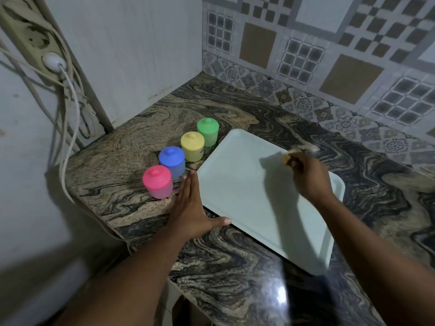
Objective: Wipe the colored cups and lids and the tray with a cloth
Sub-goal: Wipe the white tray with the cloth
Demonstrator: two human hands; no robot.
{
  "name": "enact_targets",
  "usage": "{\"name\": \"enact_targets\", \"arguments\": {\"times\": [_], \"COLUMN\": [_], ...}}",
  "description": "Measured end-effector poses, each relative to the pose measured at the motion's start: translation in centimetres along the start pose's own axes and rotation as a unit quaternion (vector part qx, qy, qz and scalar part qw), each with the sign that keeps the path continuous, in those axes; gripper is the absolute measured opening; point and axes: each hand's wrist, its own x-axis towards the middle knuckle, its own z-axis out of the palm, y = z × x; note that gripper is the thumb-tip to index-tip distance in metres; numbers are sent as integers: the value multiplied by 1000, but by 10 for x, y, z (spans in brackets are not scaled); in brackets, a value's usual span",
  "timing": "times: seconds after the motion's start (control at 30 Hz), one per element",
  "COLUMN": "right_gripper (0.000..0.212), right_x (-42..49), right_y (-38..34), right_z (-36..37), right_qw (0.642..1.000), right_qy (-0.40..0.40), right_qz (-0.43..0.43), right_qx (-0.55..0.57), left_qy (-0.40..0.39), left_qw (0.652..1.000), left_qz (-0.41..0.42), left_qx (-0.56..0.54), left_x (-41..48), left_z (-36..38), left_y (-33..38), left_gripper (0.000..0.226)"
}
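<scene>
One pale green tray (247, 208) lies flat on a marbled worktop (131, 142). Over its far edge the right hand (308, 175) curls its fingers round one small, blurred beige cloth (288, 156). The left hand (190, 208) lies flat against the tray's left edge, fingers straight and holding nothing, thumb at the near corner. Just left of the tray stand four lidded cups in a row: pink cup (157, 182), blue cup (172, 161), yellow cup (192, 147), green cup (207, 132). A patterned tiled wall (329, 55) stands behind.

No legible txt or nos.; mark (200, 151) on yellow cup (192, 147) too blurry.
</scene>
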Motion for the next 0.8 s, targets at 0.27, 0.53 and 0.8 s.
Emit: {"name": "enact_targets", "arguments": {"times": [0.27,0.53,0.8], "right_gripper": [22,36,26], "right_x": [-106,-29,-167], "right_y": [-31,29,6], "right_z": [41,-23,8], "right_qw": [986,999,989], "right_qy": [-106,-6,-118], "right_qz": [-112,30,-91], "right_qx": [-59,-13,1], "left_qy": [-53,-98,-111], "left_qw": [996,984,959], "left_qz": [-22,-1,-20], "left_qx": [62,146,259], "left_x": [7,-3,0], "left_z": [-7,9,21], "left_y": [11,40,44], "left_gripper": [150,150,149]}}
